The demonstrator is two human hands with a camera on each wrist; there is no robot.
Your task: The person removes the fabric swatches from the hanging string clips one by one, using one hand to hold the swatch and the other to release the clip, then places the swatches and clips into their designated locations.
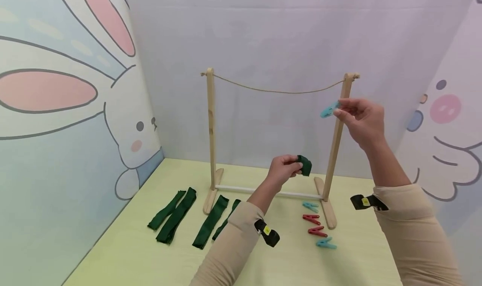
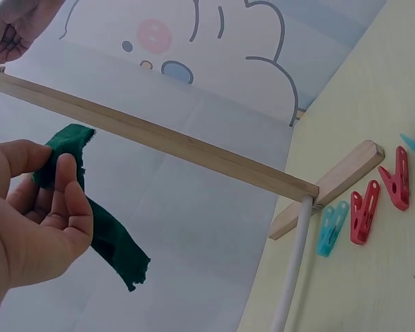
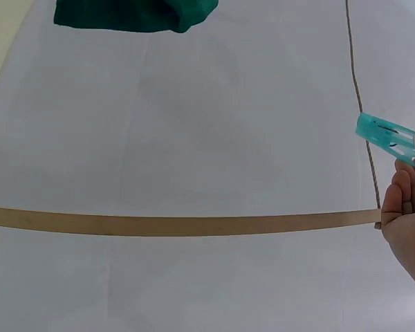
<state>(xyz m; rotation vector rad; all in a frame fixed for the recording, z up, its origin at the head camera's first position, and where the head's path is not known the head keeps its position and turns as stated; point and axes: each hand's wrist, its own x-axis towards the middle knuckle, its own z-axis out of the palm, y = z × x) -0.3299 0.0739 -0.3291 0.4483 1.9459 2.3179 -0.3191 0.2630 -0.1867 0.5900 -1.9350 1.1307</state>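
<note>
My right hand (image 1: 363, 121) pinches a light blue clothespin (image 1: 329, 109) by its handle end, up beside the right post. In the right wrist view the clothespin (image 3: 387, 136) overlaps the rope (image 3: 354, 76). Lower and to the left, my left hand (image 1: 283, 169) holds a dark green cloth strip (image 1: 305, 165) between thumb and fingers, above the table. In the left wrist view the strip (image 2: 117, 242) hangs down past the fingers with a frayed end. The rope (image 1: 278, 91) sags between two wooden posts, and nothing hangs on it.
Several green strips (image 1: 177, 217) lie on the yellow table at the left, partly hidden by my left sleeve. Below the right post (image 1: 335, 152) lie light blue clothespins (image 1: 325, 243) and red clothespins (image 1: 317, 231). A white bar (image 1: 241, 189) joins the wooden feet.
</note>
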